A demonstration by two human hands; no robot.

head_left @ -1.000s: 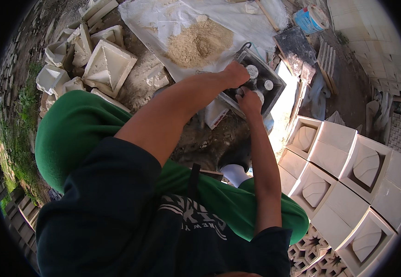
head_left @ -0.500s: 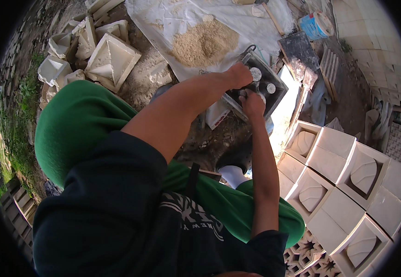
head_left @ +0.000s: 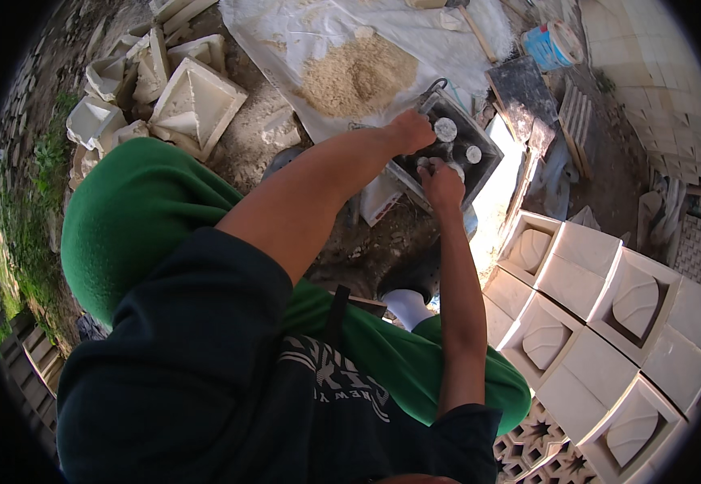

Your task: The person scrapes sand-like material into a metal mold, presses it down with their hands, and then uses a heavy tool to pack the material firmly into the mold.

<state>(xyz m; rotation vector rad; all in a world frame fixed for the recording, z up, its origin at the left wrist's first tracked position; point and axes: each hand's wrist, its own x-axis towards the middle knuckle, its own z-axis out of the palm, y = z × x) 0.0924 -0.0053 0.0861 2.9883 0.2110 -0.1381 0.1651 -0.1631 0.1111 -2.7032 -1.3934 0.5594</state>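
Observation:
A dark, square metal box, perhaps a mould (head_left: 492, 165), sits on the ground ahead of me. Inside it stand several round pegs, among them a larger pale-topped peg (head_left: 446, 130) and a smaller pale-topped peg (head_left: 474, 154). My left hand (head_left: 413, 132) is closed over the box's far left part, just left of the larger peg. Closer to me, my right hand (head_left: 443, 184) is curled shut at the box's near side, its fingers over the pegs there. What either hand grips is hidden by the fingers.
Beyond the box, a heap of sandy powder (head_left: 358, 77) lies on a white sheet (head_left: 262, 32). Broken pale blocks (head_left: 197, 105) are piled at left. Patterned cast blocks (head_left: 584, 282) stand in rows at right. A blue-and-white bucket (head_left: 550, 46) stands far right.
My left hand has shifted slightly left, so more of the larger pale-topped peg shows. My right hand stays in nearly the same place.

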